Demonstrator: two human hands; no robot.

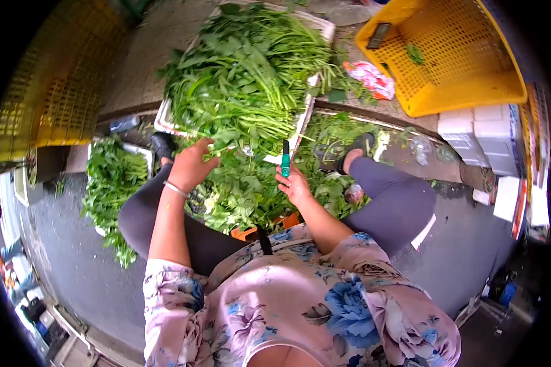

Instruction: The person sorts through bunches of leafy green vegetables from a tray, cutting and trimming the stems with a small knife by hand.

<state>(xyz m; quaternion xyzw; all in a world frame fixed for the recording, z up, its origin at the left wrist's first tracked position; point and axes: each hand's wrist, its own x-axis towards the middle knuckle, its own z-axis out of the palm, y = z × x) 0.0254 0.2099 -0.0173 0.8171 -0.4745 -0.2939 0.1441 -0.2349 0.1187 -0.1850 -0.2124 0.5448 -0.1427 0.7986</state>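
Observation:
My right hand (295,186) grips the green handle of a small knife (285,164), its dark blade pointing away from me. My left hand (193,164), with a bangle on the wrist, hangs over the near left side of the greens. Its fingers are apart and I see nothing in them. In front of both hands, a white foam box (162,116) is heaped with leafy green vegetables (245,73), their cut stems mostly toward the right. More loose leaves and trimmings (245,183) lie between my legs, below the hands.
A yellow crate (450,58) with a few leaves stands at the upper right, beside a pink-and-white plastic bag (372,79). Stacked yellow crates (61,79) are at the left. Another pile of greens (113,183) lies left of my leg. White foam boxes (483,134) stand at the right.

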